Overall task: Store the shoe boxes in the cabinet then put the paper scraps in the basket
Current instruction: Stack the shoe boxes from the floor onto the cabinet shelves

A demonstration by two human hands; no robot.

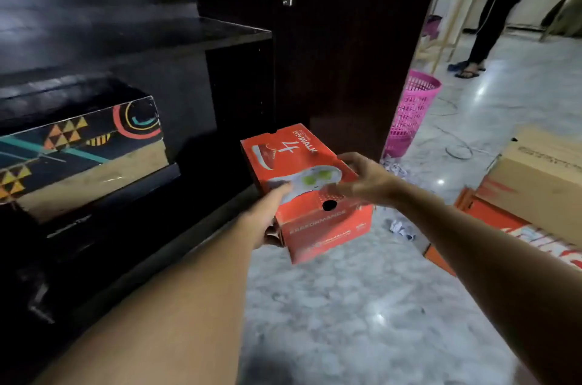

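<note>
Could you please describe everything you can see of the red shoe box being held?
The red shoe box is cardboard by its look, lid closed, printed with a shoe, a large white 4 and a white-and-green sole; a dark round hole sits at its near edge. It is held tilted above the floor, before the open cabinet. The left hand grips its near left corner; the right hand clasps the lid from the right.

Shoe box (82, 145) in the cabinet (220, 35), left; second shoe box (302, 164) before it; basket (412, 110) right.
</note>
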